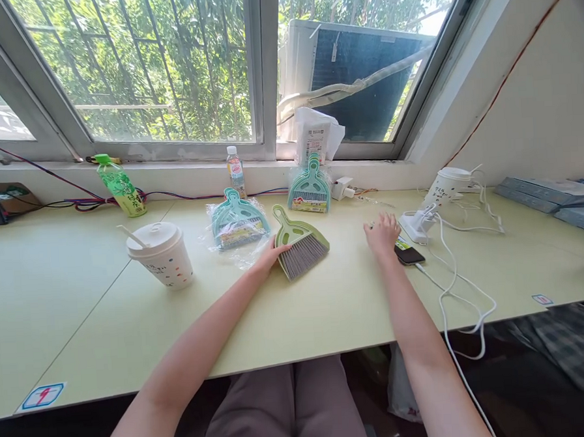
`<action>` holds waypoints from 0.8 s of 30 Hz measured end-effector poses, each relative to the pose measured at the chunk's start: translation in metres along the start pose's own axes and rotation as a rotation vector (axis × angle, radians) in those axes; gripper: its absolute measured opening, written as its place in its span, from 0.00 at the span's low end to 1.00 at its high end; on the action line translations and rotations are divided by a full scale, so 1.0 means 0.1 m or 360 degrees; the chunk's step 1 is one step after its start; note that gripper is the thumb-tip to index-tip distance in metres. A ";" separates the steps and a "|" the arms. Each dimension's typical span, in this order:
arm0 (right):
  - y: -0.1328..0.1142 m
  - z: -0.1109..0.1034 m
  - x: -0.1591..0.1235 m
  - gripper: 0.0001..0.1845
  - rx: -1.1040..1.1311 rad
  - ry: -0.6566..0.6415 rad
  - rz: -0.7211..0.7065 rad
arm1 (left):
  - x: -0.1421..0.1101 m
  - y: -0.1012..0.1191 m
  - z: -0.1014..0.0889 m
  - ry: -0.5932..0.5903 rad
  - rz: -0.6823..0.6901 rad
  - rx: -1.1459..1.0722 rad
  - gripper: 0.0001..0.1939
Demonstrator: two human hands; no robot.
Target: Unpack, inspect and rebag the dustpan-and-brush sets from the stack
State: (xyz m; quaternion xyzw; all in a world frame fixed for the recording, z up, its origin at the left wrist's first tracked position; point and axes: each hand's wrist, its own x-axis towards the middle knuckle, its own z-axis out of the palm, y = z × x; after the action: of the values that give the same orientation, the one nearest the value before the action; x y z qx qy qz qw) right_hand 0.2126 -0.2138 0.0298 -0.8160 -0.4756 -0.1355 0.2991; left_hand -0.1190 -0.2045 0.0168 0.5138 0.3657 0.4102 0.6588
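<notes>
A small green hand brush (300,242) with grey bristles lies on the pale green table (297,309). My left hand (271,254) rests against its left edge, fingers closed on it. My right hand (383,234) lies flat on the table with fingers spread, right beside a dark phone (409,255). Two teal dustpan-and-brush sets in plastic wrap sit behind: the first teal set (237,222) just left of the brush, the second teal set (310,188) leaning near the window sill.
A white paper cup (161,254) with lid and straw stands at the left. A green bottle (120,186) and a small clear bottle (235,170) stand by the sill. White cables (454,282) and a white stand (417,225) lie at the right.
</notes>
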 end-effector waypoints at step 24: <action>-1.16 -0.14 -0.70 0.07 0.1185 -0.0508 -0.0956 | 0.07 0.07 -0.14 0.0158 0.0067 -0.0445 0.27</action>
State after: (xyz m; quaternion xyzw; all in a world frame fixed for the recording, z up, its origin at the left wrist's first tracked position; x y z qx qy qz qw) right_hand 0.0779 -0.2285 0.0473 -0.4916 -0.7453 0.0897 0.4413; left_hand -0.1298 -0.1916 0.0201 0.4036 0.3262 0.4959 0.6962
